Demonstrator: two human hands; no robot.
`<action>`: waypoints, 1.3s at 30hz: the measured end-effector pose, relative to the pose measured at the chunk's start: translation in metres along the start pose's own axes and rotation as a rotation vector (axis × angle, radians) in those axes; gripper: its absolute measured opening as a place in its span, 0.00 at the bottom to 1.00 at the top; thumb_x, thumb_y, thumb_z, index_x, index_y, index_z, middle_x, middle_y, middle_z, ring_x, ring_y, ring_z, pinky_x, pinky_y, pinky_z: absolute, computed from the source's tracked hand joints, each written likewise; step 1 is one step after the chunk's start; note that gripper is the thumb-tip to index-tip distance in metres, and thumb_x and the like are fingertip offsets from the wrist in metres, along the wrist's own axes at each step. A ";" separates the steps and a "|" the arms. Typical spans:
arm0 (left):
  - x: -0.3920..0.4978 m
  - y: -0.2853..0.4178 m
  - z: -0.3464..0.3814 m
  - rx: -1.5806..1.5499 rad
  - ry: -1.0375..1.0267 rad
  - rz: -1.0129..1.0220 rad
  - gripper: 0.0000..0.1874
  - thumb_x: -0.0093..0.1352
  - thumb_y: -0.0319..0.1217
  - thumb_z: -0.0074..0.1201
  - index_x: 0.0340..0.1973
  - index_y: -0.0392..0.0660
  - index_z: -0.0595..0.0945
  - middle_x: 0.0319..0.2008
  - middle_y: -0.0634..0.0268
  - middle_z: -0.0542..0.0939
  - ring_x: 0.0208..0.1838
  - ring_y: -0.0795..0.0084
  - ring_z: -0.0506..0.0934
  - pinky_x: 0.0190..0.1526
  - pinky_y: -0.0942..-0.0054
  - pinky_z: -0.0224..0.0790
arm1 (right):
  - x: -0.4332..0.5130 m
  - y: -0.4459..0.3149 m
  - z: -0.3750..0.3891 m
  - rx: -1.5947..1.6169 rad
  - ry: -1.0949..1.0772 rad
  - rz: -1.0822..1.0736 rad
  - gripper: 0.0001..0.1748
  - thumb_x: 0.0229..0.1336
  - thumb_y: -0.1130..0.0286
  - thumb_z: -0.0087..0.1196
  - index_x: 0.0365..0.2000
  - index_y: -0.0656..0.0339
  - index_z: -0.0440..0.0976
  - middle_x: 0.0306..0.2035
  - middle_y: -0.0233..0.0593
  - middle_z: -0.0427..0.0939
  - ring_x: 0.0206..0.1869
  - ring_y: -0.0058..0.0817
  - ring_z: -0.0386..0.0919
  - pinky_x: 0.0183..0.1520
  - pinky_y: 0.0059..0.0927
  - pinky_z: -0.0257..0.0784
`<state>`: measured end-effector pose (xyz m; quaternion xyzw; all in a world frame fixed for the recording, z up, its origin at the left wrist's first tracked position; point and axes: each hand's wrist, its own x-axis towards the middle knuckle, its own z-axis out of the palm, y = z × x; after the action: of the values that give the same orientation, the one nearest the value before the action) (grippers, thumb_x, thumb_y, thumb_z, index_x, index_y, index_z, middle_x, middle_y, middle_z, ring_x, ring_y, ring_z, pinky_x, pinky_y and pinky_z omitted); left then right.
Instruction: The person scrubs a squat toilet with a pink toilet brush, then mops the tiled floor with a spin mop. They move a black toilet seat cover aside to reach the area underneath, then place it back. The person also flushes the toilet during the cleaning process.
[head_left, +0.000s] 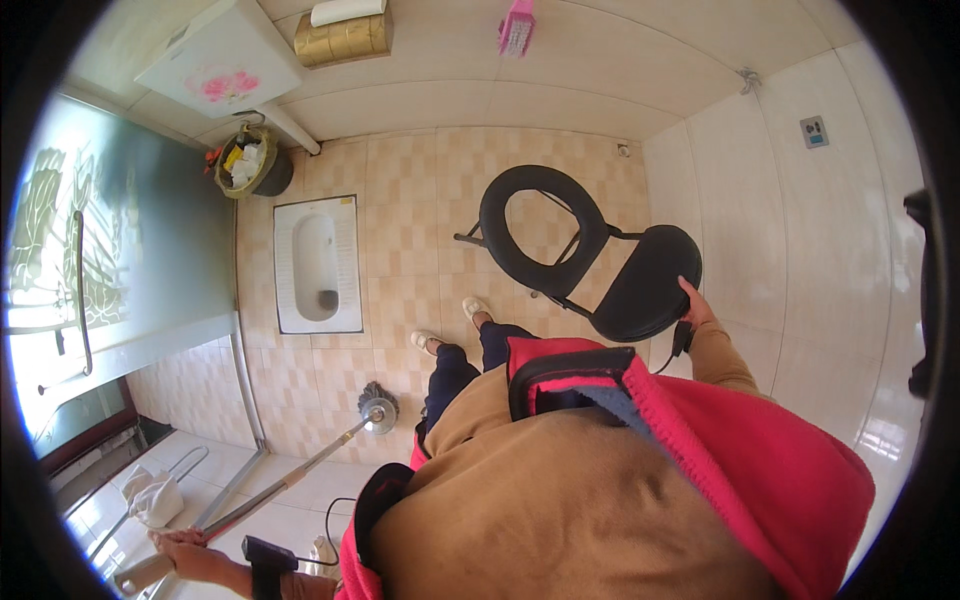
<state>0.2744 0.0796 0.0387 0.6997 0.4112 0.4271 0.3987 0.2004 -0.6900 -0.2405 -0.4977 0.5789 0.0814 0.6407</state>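
My left hand (180, 551) at the lower left is closed around the handle of a mop (277, 484), whose round metal head with dark strands rests near the tiled floor beside my feet. At the right, my right hand (697, 306) grips the edge of the black padded backrest (651, 285) of a folding commode chair. The chair's ring-shaped black seat (499, 225) has an open middle, with thin dark metal legs showing below. Part of my right hand is hidden behind the backrest.
A white squat toilet (319, 266) is set in the floor, with a lined waste bin (259, 165) near it. A frosted glass door (150, 225) stands at the left. A pink brush (517, 30) and a gold tissue box (345, 41) are on the far wall.
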 end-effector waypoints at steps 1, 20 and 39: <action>0.006 -0.011 0.004 0.081 0.051 -0.030 0.16 0.64 0.37 0.46 0.16 0.46 0.65 0.09 0.72 0.59 0.10 0.80 0.56 0.15 0.80 0.52 | -0.002 -0.001 0.000 -0.039 -0.028 0.014 0.31 0.42 0.55 0.58 0.45 0.62 0.66 0.43 0.39 0.72 0.42 0.29 0.72 0.43 0.31 0.68; 0.059 -0.081 -0.128 -0.138 0.345 -0.162 0.18 0.65 0.34 0.43 0.13 0.48 0.60 0.08 0.74 0.54 0.11 0.83 0.50 0.14 0.82 0.45 | -0.138 -0.093 0.359 -0.498 -0.139 -0.750 0.11 0.31 0.78 0.53 0.23 0.68 0.71 0.21 0.36 0.72 0.22 0.22 0.69 0.25 0.22 0.64; -0.030 -0.074 -0.180 -0.041 0.932 -0.150 0.20 0.67 0.35 0.37 0.12 0.50 0.55 0.07 0.74 0.50 0.10 0.82 0.47 0.16 0.82 0.41 | -0.213 -0.014 0.743 -1.061 -1.116 -0.876 0.17 0.29 0.80 0.51 0.30 0.69 0.71 0.23 0.36 0.73 0.24 0.22 0.70 0.27 0.22 0.66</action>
<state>0.0812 0.1150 0.0202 0.3937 0.5875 0.6735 0.2150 0.6329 -0.0523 -0.1807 -0.7939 -0.1747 0.3174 0.4883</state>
